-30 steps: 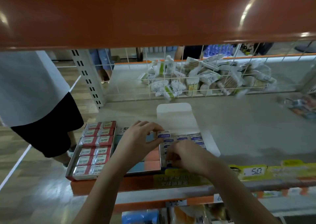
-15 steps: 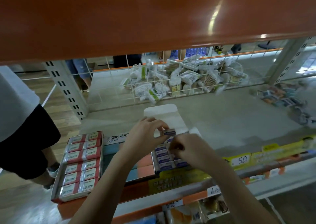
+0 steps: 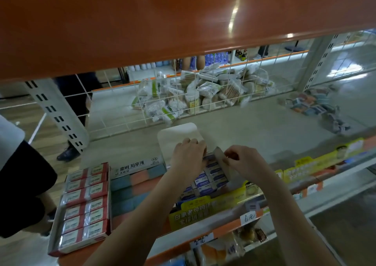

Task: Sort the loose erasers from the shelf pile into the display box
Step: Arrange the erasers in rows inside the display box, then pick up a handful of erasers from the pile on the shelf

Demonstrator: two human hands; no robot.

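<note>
Erasers (image 3: pixel 211 174) fill our display box (image 3: pixel 223 162) at centre frame: light, firm, slick-wrapped, best pinched by their long sides. Our left hand (image 3: pixel 188 154) curls over them; our right hand (image 3: pixel 242 160) pinches the box flap.

1. Overhead: orange upper shelf (image 3: pixel 183 21) hanging low, limiting reach from above.
2. Behind: wire grid (image 3: pixel 183 95) closing off the back.
3. Left: red eraser tray (image 3: pixel 81 208) and block box (image 3: pixel 134 184) packed side by side.
4. Right: bare shelf surface (image 3: pixel 264 131) open up to the loose pile (image 3: pixel 319 107).
</note>
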